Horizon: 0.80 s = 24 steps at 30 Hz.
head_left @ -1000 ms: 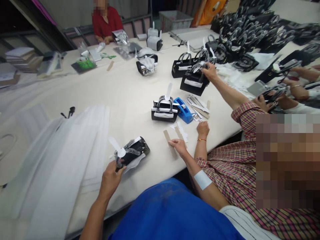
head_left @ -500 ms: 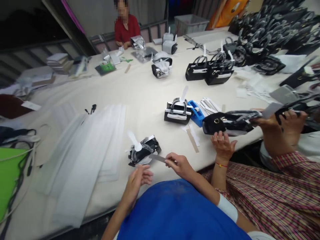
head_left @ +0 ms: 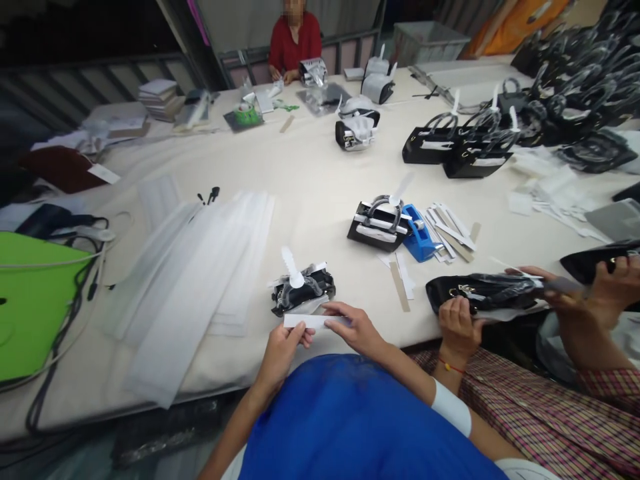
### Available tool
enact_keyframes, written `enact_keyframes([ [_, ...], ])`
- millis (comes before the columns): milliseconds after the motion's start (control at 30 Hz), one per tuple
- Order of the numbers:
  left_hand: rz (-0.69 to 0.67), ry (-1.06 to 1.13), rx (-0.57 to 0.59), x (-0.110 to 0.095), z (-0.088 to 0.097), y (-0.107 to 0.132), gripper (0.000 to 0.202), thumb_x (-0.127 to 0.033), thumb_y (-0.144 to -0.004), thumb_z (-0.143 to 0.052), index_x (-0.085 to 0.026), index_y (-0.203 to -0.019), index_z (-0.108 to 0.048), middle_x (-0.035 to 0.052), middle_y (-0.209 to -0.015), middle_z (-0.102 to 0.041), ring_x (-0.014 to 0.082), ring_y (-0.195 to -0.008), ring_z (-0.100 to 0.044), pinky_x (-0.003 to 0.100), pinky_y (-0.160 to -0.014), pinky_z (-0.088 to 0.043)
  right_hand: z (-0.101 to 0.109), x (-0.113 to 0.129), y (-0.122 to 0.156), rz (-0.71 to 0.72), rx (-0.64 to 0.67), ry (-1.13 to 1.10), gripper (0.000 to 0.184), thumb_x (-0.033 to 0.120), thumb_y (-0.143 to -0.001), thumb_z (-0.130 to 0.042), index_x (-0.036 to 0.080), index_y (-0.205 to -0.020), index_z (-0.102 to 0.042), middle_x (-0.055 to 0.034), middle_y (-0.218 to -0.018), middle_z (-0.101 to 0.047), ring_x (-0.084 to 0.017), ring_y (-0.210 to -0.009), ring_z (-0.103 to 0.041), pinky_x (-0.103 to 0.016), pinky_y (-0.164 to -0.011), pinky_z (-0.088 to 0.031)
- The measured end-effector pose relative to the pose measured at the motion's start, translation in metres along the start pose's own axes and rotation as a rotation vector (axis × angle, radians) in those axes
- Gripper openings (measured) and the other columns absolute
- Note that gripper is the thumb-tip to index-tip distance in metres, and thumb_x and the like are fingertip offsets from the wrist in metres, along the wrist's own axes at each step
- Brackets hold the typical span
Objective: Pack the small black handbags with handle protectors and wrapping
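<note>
Between my two hands stretches a white cardboard strip (head_left: 311, 321), held level near the table's front edge. My left hand (head_left: 286, 343) pinches its left end between thumb and fingers. At its right end my right hand (head_left: 356, 327) grips it, thumb on the near side. Just beyond the strip a small black handbag (head_left: 303, 289) lies on the table, its handles in clear wrap and a white tag strip (head_left: 291, 267) sticking up from them. Farther off, a black handbag (head_left: 377, 225) stands upright with white strips across its front.
A blue tape dispenser (head_left: 419, 233) stands beside the upright bag, near loose cardboard strips (head_left: 453, 230). White foam sheets (head_left: 200, 287) lie to the left. On the right, a co-worker's hand (head_left: 457, 327) holds another black bag (head_left: 480, 293). Many wrapped bags (head_left: 575, 87) are piled at the back right.
My left hand has closed on the strip's left end, and the strip has turned from its grey side to white. The view has shifted left. The co-worker's bag has come nearer the table edge.
</note>
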<state>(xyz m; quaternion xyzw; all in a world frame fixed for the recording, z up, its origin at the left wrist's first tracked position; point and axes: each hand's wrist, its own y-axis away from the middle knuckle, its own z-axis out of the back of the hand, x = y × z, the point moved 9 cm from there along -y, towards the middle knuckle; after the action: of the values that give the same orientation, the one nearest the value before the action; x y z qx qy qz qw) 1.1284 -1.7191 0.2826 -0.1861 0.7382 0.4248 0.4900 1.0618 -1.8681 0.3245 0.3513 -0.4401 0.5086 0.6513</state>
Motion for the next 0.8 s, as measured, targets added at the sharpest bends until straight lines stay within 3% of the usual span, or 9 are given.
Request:
enact_keyframes([
  [67,-0.033,-0.114,-0.038,-0.005,0.009,-0.004,0.033,-0.045,-0.081,-0.064,-0.012,-0.079,-0.066,0.0055,-0.073,-0.068,0.0139,-0.065,-0.058,0.028,-0.067,-0.048,-0.008,-0.008,-0.004,-0.071,0.058,-0.015,0.027,0.035,-0.088,-0.062,0.025,-0.112,-0.068,-0.0036,-0.096,-0.072,-0.019,-0.089,-0.065,-0.032,-0.083,-0.049],
  [133,-0.089,-0.165,-0.07,-0.013,0.013,-0.008,0.03,-0.044,-0.079,-0.066,-0.015,-0.075,-0.064,0.0019,-0.068,-0.064,0.0131,-0.064,-0.056,0.026,-0.065,-0.046,-0.016,-0.008,-0.007,-0.062,0.082,0.039,0.015,0.033,-0.086,-0.065,0.024,-0.091,-0.075,-0.0032,-0.088,-0.072,-0.019,-0.085,-0.064,-0.031,-0.08,-0.048],
  [233,-0.139,-0.141,-0.109,-0.015,0.011,-0.011,0.026,-0.042,-0.079,-0.067,-0.017,-0.074,-0.062,-0.0017,-0.065,-0.059,0.0117,-0.063,-0.053,0.024,-0.063,-0.044,-0.023,-0.013,-0.01,-0.087,0.028,-0.02,0.014,0.034,-0.08,-0.071,0.022,-0.075,-0.074,-0.0018,-0.075,-0.067,-0.016,-0.074,-0.06,-0.028,-0.07,-0.045],
  [367,-0.105,-0.038,-0.037,0.002,-0.009,-0.013,0.028,-0.04,-0.076,-0.071,-0.017,-0.09,-0.065,0.0025,-0.085,-0.068,0.0164,-0.077,-0.063,0.026,-0.071,-0.05,-0.038,-0.043,-0.005,-0.386,-0.017,-0.446,0.024,0.041,-0.07,-0.077,0.018,-0.071,-0.071,0.0012,-0.06,-0.062,-0.012,-0.055,-0.053,-0.026,-0.055,-0.042],
  [467,-0.074,-0.004,-0.004,0.016,-0.016,-0.013,0.037,-0.04,-0.075,-0.073,-0.016,-0.102,-0.063,0.0072,-0.097,-0.071,0.0205,-0.087,-0.067,0.031,-0.079,-0.052,-0.047,-0.058,0.001,-0.556,-0.062,-0.698,0.03,0.041,-0.063,-0.082,0.015,-0.071,-0.068,-0.0007,-0.061,-0.067,-0.012,-0.054,-0.057,-0.025,-0.058,-0.046],
  [533,-0.056,-0.006,0.01,0.023,-0.015,-0.012,0.037,-0.04,-0.075,-0.072,-0.016,-0.102,-0.063,0.0083,-0.097,-0.072,0.0211,-0.089,-0.068,0.031,-0.081,-0.052,-0.05,-0.06,0.003,-0.592,-0.071,-0.778,0.031,0.039,-0.062,-0.082,0.014,-0.071,-0.066,-0.0031,-0.064,-0.07,-0.013,-0.057,-0.061,-0.026,-0.061,-0.049],
  [633,-0.055,-0.098,0.063,0.025,-0.01,-0.007,0.03,-0.041,-0.082,-0.063,-0.016,-0.099,-0.064,0.0056,-0.084,-0.071,0.0174,-0.072,-0.066,0.028,-0.068,-0.051,-0.057,-0.056,0.004,-0.606,-0.008,-0.816,0.031,0.037,-0.062,-0.082,0.013,-0.075,-0.067,-0.0053,-0.068,-0.072,-0.014,-0.06,-0.065,-0.028,-0.065,-0.051],
  [700,-0.117,-0.281,0.035,0.018,0.002,-0.002,0.026,-0.04,-0.086,-0.057,-0.018,-0.094,-0.067,0.0033,-0.077,-0.069,0.0153,-0.063,-0.061,0.027,-0.062,-0.048,-0.057,-0.056,0.005,-0.613,0.022,-0.798,0.033,0.036,-0.061,-0.083,0.012,-0.078,-0.069,-0.0053,-0.068,-0.071,-0.014,-0.061,-0.065,-0.028,-0.065,-0.051],
  [800,-0.28,-0.575,-0.061,0.001,0.021,0.006,0.022,-0.036,-0.088,-0.054,-0.023,-0.092,-0.071,0.0032,-0.081,-0.07,0.0178,-0.069,-0.063,0.028,-0.069,-0.049,-0.043,-0.06,0.006,-0.58,-0.035,-0.775,0.035,0.036,-0.06,-0.084,0.013,-0.082,-0.069,-0.0026,-0.065,-0.069,-0.014,-0.062,-0.065,-0.025,-0.061,-0.05],
])
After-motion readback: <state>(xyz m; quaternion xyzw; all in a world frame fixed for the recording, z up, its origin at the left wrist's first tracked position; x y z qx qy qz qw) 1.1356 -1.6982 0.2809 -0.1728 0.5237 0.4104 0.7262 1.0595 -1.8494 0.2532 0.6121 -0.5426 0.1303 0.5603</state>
